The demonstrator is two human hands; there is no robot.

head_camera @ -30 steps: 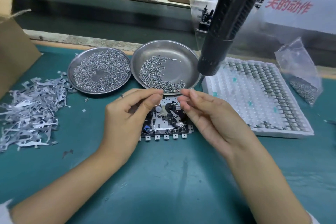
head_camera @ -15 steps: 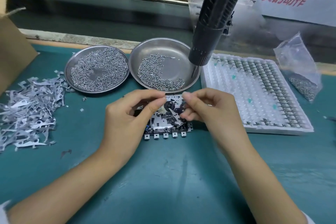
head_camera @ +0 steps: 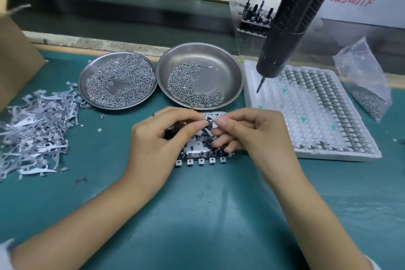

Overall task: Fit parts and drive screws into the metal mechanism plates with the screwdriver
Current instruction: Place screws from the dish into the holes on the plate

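A metal mechanism plate (head_camera: 198,154) lies on the green mat, mostly covered by both hands. My left hand (head_camera: 157,140) curls over its left half, thumb and forefinger pinching at a small part on the plate's top. My right hand (head_camera: 252,136) meets it from the right, fingertips pinching the same small metal part (head_camera: 209,127). A black electric screwdriver (head_camera: 291,19) hangs above the right, bit pointing down, touched by neither hand. Two steel dishes hold screws: the left dish (head_camera: 85,79) and the right dish (head_camera: 232,68).
A pile of flat metal levers (head_camera: 32,129) lies at the left. A white plastic tray (head_camera: 285,120) with rows of small parts sits at the right, a clear bag of screws (head_camera: 368,98) beyond it. A cardboard box (head_camera: 15,55) stands far left.
My right fingers have curled in tighter over the plate and both hands' fingertips have closed together on the small part. The view shifted slightly, so the screwdriver appears further right.
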